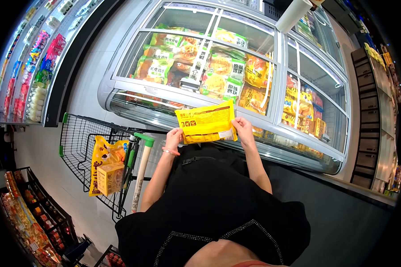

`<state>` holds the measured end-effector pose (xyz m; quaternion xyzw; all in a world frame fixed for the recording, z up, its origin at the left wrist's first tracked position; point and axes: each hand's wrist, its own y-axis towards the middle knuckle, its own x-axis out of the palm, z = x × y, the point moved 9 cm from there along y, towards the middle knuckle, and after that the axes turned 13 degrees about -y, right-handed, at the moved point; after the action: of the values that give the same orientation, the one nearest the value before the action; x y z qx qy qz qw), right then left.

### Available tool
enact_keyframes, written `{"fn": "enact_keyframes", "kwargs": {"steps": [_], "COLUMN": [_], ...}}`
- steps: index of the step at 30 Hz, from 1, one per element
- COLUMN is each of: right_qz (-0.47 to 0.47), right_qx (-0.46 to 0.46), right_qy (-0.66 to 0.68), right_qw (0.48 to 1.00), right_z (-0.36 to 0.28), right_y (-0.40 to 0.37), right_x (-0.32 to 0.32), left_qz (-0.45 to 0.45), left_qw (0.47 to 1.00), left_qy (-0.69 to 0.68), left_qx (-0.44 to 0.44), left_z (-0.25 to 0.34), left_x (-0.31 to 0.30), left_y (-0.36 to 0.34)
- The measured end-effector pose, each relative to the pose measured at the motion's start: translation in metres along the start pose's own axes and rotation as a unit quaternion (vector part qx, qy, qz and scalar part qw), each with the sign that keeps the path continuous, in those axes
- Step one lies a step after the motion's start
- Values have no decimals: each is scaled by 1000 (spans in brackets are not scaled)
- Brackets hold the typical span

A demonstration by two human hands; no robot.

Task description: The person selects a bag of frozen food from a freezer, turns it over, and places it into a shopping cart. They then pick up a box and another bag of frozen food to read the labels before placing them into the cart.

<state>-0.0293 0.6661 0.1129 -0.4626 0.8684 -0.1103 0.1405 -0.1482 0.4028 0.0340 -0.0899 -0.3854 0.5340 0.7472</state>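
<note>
A yellow package (pixel 206 123) with small dark print is stretched between my two hands, in front of the glass-topped freezer. My left hand (pixel 174 137), with bands on its wrist, pinches the package's lower left edge. At its right edge, the fingers of my right hand (pixel 244 129) grip it. Behind it, green-and-white bags (pixel 216 84) and yellow bags (pixel 254 100) lie under the freezer's glass. A shopping cart (pixel 78 133) stands at my left, holding a large yellow bag (pixel 103 153) and a yellow box (pixel 110 178).
The freezer (pixel 116 84) stretches across the front, with a white roll (pixel 294 15) on top. A shelf of small packages (pixel 40 66) stands at the upper left. At the lower left is a rack of packaged goods (pixel 26 222); a tall dark shelf unit (pixel 369 120) stands at the right.
</note>
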Motion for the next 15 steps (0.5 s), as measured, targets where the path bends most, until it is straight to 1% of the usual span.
{"fn": "enact_keyframes", "kwargs": {"steps": [3, 6, 15], "right_qz": [6, 9, -10], "right_qx": [15, 24, 2], "right_qy": [-14, -12, -14], "right_qw": [1000, 1000, 1000], "right_z": [2, 7, 3], "right_y": [-9, -14, -17], "right_x": [1, 2, 10], "left_qz": [9, -7, 9], "left_qw": [1000, 1000, 1000], "left_qy": [8, 3, -15], "left_qx": [-1, 2, 3], "left_z": [-1, -8, -10], "left_x": [-1, -8, -17], "left_y": [-6, -5, -16]}}
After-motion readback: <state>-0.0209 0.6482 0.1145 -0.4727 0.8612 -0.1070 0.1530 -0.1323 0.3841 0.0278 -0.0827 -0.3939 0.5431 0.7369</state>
